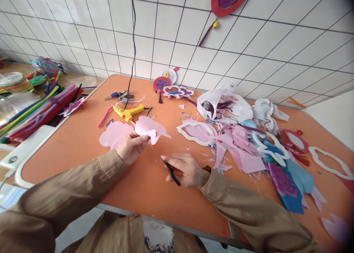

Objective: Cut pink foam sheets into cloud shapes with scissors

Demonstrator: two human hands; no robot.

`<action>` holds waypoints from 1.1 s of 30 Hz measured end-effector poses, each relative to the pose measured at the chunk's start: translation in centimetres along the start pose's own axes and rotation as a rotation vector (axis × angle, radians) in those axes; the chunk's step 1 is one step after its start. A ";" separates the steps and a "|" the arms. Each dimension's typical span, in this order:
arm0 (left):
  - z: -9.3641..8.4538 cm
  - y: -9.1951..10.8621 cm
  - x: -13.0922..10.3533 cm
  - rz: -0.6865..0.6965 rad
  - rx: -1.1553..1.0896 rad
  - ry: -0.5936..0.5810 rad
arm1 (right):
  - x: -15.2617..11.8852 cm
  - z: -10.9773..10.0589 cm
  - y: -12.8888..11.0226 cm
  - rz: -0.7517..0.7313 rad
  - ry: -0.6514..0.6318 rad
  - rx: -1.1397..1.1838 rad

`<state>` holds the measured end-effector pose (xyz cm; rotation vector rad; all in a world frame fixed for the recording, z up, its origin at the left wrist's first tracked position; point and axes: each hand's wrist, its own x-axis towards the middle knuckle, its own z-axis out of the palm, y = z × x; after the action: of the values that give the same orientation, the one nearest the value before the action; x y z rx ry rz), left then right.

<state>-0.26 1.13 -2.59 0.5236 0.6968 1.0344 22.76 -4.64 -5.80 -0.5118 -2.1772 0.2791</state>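
Observation:
My left hand (133, 149) pinches a thin pink cut-out piece (146, 127) with scalloped edges; a narrow strip of it curls down past the fingertips. To the right and a little lower, my right hand (186, 170) grips small scissors (172, 172). Their black handle shows, while the blades are hard to make out. The scissors are apart from the pink piece. Partly behind my left hand, a larger pink flower-like shape (113, 133) lies flat on the orange table (74, 149). A yellow glue gun (128, 112) rests just beyond the pink shapes.
Pink scraps (243, 149) and a white scalloped frame (193, 137) lie to the right. A white plastic bag (240, 105) sits behind them. Keys (120, 95) and small finished ornaments (162, 84) lie toward the tiled wall. Colourful pipe cleaners (52, 107) are heaped at far left.

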 end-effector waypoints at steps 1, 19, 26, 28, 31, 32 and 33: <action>0.0 0.0 0.0 -0.002 0.002 -0.012 | 0.0 0.0 0.0 0.017 0.014 0.020; 1.8 0.0 -0.8 0.061 -0.019 0.066 | 0.1 0.0 -1.9 0.891 0.231 0.775; 2.1 -0.4 -1.0 0.174 0.112 0.073 | 0.9 0.1 -2.7 0.890 0.143 0.873; 2.2 -0.4 -1.0 0.188 0.129 0.084 | 1.2 0.2 -2.8 0.906 0.131 0.894; 2.1 -0.4 -1.0 0.163 0.174 0.087 | 1.4 0.0 -2.5 0.917 0.156 0.893; 2.1 -0.3 -1.0 0.149 0.190 0.082 | 1.5 -0.2 -2.4 0.917 0.168 0.878; 2.0 -0.2 -0.9 0.136 0.202 0.074 | 1.5 -0.3 -2.3 0.916 0.177 0.859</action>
<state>1.02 0.10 -1.11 0.7184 0.8463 1.1209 21.59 -5.98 -3.70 -0.9273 -1.3201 1.4992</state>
